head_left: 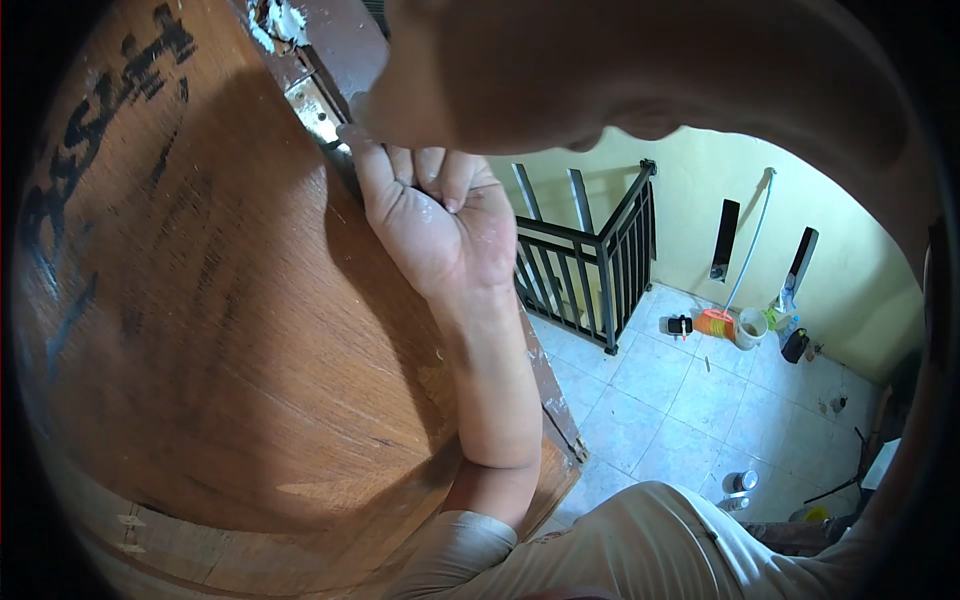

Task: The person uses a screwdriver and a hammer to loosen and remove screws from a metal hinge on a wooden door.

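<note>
A wooden door panel (180,300) with dark marker scrawl fills the left side. At its top edge is a scuffed metal hinge plate (312,108) beside a chipped brown painted strip (340,40). My left hand (440,230) is palm up just below the plate, its white-smudged fingers curled at the edge; what they hold, if anything, is hidden. My right hand (450,90) is large and shadowed right above it, close to the plate. Its fingers and anything in them cannot be made out.
Far down to the right are a tiled floor (640,410), a dark railing (605,285), a long-handled orange broom (715,322), a bucket (750,330), small dark objects and two cans (742,482). A pale wall (700,170) with narrow openings stands behind them.
</note>
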The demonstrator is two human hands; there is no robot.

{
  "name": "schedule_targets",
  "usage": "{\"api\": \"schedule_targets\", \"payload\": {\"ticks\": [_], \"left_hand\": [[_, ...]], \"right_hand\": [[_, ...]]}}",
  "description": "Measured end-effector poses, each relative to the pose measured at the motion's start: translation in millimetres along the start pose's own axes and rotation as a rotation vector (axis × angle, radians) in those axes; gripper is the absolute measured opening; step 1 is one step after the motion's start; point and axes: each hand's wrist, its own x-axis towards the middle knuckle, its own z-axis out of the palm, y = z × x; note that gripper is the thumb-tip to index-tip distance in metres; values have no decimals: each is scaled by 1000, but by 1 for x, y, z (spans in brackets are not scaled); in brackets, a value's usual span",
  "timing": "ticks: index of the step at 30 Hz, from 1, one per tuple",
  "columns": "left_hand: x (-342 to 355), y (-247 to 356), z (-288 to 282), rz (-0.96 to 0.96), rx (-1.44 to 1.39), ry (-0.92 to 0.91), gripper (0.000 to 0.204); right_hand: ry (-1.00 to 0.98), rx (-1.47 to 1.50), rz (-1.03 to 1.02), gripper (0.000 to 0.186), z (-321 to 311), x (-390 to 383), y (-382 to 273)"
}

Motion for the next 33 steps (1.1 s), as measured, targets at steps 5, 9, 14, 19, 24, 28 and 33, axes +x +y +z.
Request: {"api": "schedule_targets", "payload": {"ticks": [5,9,14,19,24,28,33], "left_hand": [[-4,-8,0,-117,-89,-61,35],[2,-9,-4,-49,-57,-15,33],[-2,-14,14,107,112,364,32],[1,-8,-6,-87,-11,-60,31],[-1,3,-4,4,-4,121,33],[8,2,-21,-18,-70,-203,21],[0,-9,-6,-10,-138,-12,26]], "right_hand": [[0,-49,16,12,-6,-7,0],[15,-48,17,12,-8,-2,3],[15,-52,35,11,-15,-13,2],[24,-47,50,10,-16,-19,7],[0,-77,42,10,-12,-12,-2],[-21,-132,49,9,-11,-11,-3],[-66,-245,71,9,-5,-9,-10]]}}
